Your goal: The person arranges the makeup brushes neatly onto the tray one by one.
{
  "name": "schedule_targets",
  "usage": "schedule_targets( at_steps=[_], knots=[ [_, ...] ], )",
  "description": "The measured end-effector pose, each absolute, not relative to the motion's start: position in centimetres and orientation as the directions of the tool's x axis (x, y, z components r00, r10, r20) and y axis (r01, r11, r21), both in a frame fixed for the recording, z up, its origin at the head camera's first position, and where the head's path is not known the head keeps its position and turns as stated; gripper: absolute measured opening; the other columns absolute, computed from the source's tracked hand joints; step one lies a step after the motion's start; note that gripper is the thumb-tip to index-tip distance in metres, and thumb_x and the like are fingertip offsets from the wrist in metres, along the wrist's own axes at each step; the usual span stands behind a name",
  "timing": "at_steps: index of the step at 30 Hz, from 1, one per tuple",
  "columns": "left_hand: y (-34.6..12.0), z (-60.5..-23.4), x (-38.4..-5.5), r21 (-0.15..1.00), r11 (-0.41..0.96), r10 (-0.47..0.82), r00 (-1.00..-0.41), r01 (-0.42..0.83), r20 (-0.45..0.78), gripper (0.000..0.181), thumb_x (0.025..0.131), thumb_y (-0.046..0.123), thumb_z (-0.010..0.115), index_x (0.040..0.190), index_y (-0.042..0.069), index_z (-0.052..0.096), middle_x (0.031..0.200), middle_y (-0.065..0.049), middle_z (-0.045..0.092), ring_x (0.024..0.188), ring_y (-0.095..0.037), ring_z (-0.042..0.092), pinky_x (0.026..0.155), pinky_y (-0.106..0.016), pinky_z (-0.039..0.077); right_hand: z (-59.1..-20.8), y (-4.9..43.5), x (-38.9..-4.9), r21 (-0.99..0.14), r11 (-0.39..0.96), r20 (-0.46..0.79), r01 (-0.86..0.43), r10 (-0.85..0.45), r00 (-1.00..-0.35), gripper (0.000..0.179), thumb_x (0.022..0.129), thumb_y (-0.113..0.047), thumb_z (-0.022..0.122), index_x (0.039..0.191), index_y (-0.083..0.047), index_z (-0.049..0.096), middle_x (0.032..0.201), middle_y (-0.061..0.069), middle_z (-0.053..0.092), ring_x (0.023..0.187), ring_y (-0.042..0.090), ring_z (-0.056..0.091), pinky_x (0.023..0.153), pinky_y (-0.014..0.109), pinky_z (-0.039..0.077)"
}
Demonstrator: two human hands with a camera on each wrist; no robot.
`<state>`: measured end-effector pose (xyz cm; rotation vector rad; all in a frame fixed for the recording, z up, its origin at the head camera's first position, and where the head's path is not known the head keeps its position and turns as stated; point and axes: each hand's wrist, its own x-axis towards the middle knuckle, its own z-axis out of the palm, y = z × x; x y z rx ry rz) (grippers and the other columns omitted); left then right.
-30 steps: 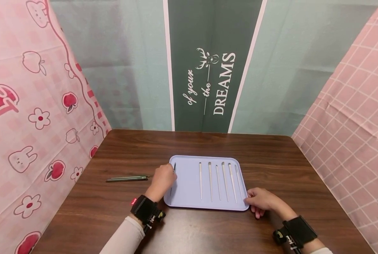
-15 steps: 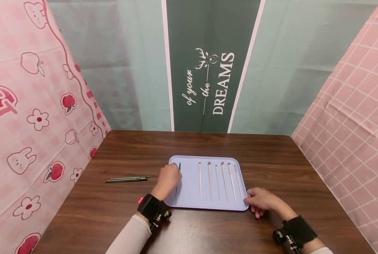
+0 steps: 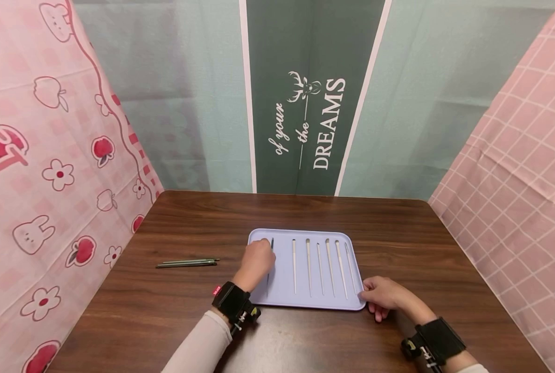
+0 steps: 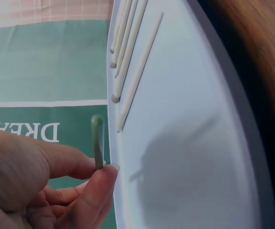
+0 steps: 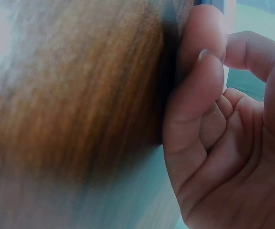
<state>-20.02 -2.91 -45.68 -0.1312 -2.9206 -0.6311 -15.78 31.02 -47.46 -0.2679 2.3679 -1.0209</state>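
Observation:
Between thumb and fingertips, my left hand (image 3: 257, 261) pinches a slim green makeup brush (image 4: 97, 138) over the left part of the lilac tray (image 3: 284, 295). Its shadow falls on the tray floor in the left wrist view; whether the brush touches the tray I cannot tell. Several cream makeup brushes (image 3: 309, 267) lie side by side on the tray's right half, heads towards the far edge. My right hand (image 3: 386, 292) grips the tray's near right corner, thumb on the rim and fingers curled at its outside in the right wrist view.
A small bunch of green makeup brushes (image 3: 188, 263) lies on the brown wooden table (image 3: 296, 342), left of the tray. Printed cloths hang behind and on both sides, among them a pink grid cloth (image 3: 520, 176) at right.
My left hand has moved to the right across the tray with the green makeup brush, towards the cream brushes. The right hand stays at the corner.

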Motion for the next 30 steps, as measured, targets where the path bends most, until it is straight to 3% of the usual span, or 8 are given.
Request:
schedule_targets(
  at_steps=[10, 17, 30],
  knots=[
    [-1.6, -45.8, -20.3, 0.447, 0.886, 0.055, -0.986, 0.121, 0.159, 0.013, 0.088, 0.002, 0.064, 0.075, -0.001, 0.064, 0.064, -0.013, 0.062, 0.057, -0.024, 0.058, 0.053, -0.04, 0.048, -47.3, 30.9, -15.8, -0.719, 0.695, -0.401, 0.031, -0.377, -0.835, 0.023, 0.093, -0.012, 0.061, 0.073, -0.009, 0.051, 0.059, 0.004, 0.06, 0.043, 0.009, 0.059, 0.042, 0.025, 0.047],
    [-1.0, -46.2, -20.7, 0.418, 0.898, 0.071, -0.982, 0.139, 0.175, 0.014, 0.087, 0.001, 0.063, 0.074, -0.001, 0.065, 0.066, -0.014, 0.064, 0.062, -0.029, 0.065, 0.058, -0.043, 0.053, -47.2, 30.9, -15.8, -0.717, 0.696, -0.403, 0.03, -0.378, -0.834, 0.023, 0.093, -0.012, 0.061, 0.073, -0.009, 0.051, 0.058, 0.003, 0.06, 0.043, 0.009, 0.06, 0.042, 0.025, 0.048],
    [-0.4, -46.8, -21.1, 0.441, 0.89, 0.048, -0.987, 0.113, 0.156, 0.012, 0.088, 0.0, 0.065, 0.075, -0.001, 0.064, 0.068, -0.014, 0.064, 0.063, -0.028, 0.065, 0.058, -0.041, 0.053, -47.3, 31.0, -15.8, -0.728, 0.685, -0.403, 0.032, -0.389, -0.829, 0.023, 0.094, -0.012, 0.061, 0.073, -0.008, 0.051, 0.059, 0.004, 0.061, 0.043, 0.009, 0.06, 0.042, 0.025, 0.048]
  ],
)
